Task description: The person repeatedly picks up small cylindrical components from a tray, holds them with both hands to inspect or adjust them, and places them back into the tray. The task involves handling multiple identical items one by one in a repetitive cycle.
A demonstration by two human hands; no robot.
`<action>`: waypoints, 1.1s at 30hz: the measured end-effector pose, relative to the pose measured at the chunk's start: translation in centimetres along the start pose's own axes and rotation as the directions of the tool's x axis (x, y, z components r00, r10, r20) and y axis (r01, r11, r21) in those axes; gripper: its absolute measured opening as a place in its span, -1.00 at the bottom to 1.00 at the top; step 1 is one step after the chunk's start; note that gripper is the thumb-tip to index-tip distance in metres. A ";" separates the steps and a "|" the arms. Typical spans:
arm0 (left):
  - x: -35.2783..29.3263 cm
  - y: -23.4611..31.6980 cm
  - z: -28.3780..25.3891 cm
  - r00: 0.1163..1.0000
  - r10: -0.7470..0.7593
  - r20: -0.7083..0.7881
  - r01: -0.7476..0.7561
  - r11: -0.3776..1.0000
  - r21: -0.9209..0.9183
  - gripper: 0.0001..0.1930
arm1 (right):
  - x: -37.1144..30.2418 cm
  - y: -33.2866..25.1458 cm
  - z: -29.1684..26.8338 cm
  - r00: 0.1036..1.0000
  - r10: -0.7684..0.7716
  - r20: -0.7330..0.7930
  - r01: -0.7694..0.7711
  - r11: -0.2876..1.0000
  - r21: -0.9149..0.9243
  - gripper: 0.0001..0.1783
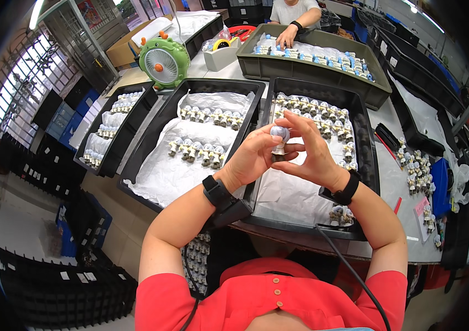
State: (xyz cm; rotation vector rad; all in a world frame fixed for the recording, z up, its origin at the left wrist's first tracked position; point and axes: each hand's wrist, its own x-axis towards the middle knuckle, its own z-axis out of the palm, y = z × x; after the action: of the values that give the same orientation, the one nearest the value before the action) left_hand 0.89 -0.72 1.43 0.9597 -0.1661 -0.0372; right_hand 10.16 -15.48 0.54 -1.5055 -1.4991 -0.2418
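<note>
Nearest, at six o'clock, was a red fabric shirt [270, 298] with three tan buttons in view. Leftmost, at eight o'clock, stood stacked black plastic crates [60, 300], several bearing white labels [64, 275] too small to read. Toward ten o'clock, a narrow black plastic tray [130, 138] held three rows of figurines. Near eleven stood one green, round-headed desk fan [162, 63].

Next rightward, a wide black plastic tray [223, 82] lined with white paper [162, 176] carried two rows: about seven figurines behind, about six in front. Just right of centre, toward two o'clock, the left hand [248, 157] pinched one small pale-headed, dark-based figurine [281, 134] upright between thumb and fingers. The right hand [320, 157] arched around it, thumb near the base; whether it gripped too, I could not tell. Each wrist wore one black band. Beneath the hands, a second wide black tray [373, 182] held figurines too crowded to count.

At one o'clock, a co-worker's hand [288, 36] reached into one olive plastic tub [322, 77] of blue-and-white figurines. Around three o'clock lay a loose cluster of figurines [419, 171], two slim red sticks [397, 206] and one pink-and-white card [422, 212], its print illegible.
</note>
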 end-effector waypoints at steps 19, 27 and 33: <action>0.3 -0.3 -0.9 0.999 -0.027 0.026 0.029 0.996 -0.080 -0.49 | 0.0 0.1 -0.1 0.987 0.160 -0.026 -0.156 0.979 0.135 0.07; 0.4 -0.3 -0.7 1.000 0.009 0.021 -0.006 0.991 -0.134 -0.58 | 0.1 0.7 0.2 0.993 0.086 -0.080 -0.080 0.995 0.065 0.06; 0.4 -0.3 -0.7 1.000 0.015 0.025 -0.012 0.992 -0.123 -0.58 | 0.1 0.7 0.3 0.993 0.086 -0.083 -0.080 0.994 0.078 0.04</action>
State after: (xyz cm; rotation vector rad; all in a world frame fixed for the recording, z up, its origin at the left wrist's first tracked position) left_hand 1.40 -0.34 0.84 0.8360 -0.1919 -0.0471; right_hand 10.67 -15.09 0.09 -1.4760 -1.3597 -0.1967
